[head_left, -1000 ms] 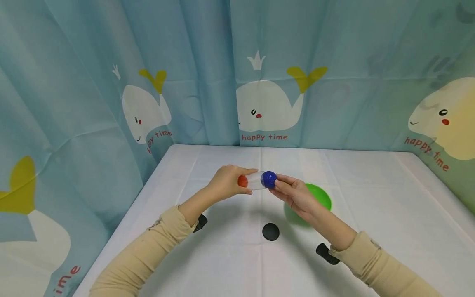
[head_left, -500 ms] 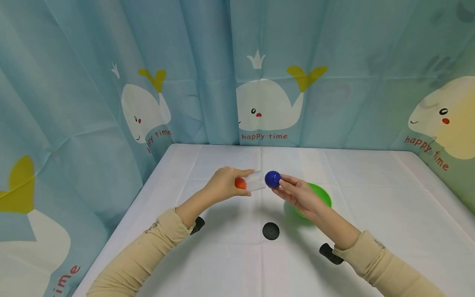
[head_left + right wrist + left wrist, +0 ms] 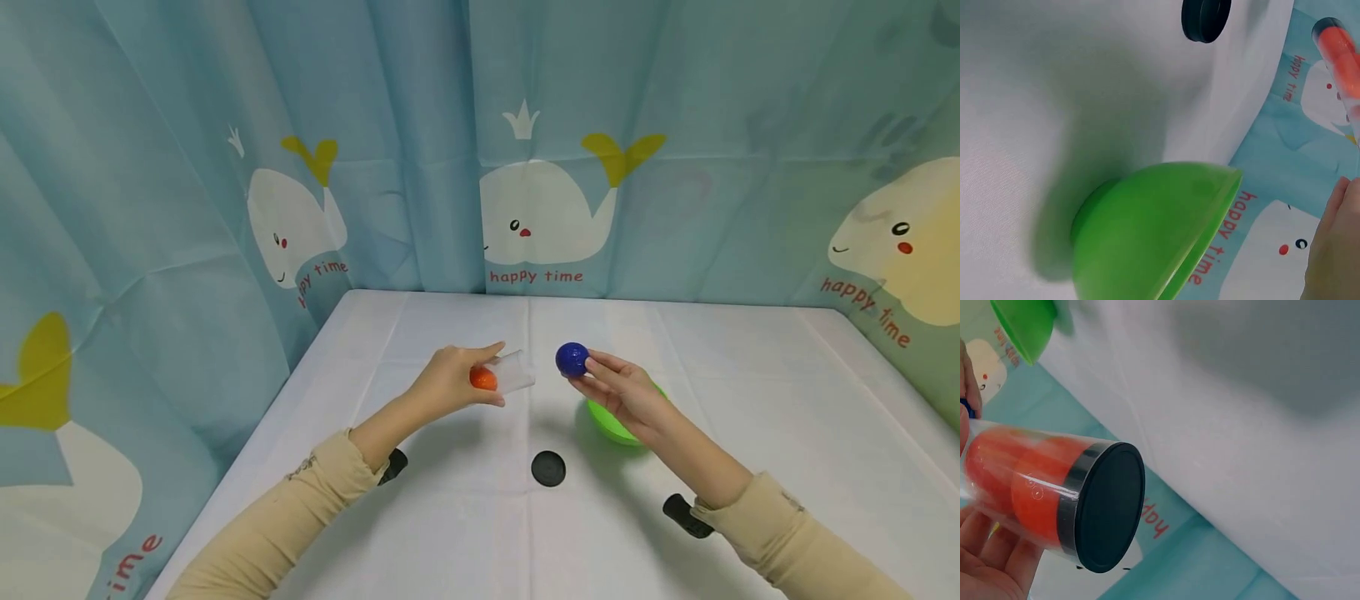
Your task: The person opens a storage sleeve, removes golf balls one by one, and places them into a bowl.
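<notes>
My left hand [image 3: 448, 379] grips a clear plastic tube [image 3: 516, 372] lying nearly level in the air, its open end facing right. Inside, at the palm end, is an orange ball [image 3: 483, 377]; the left wrist view shows orange filling much of the tube, perhaps more than one ball. A black cap [image 3: 1113, 509] closes that end. To the right, apart from the tube's mouth, my right hand [image 3: 628, 393] pinches a blue ball [image 3: 572, 360] with the fingertips. Its fingers are mostly out of sight in the right wrist view.
Below the right hand a green bowl [image 3: 611, 427] stands on the white table, partly hidden by the forearm. A round black lid [image 3: 548, 468] lies nearer, between the arms. Behind the table hangs a blue curtain [image 3: 420, 100] with whales.
The blue ball was at the tube's mouth; my right hand has drawn it out and away to the right. The left hand with the tube has shifted slightly left.
</notes>
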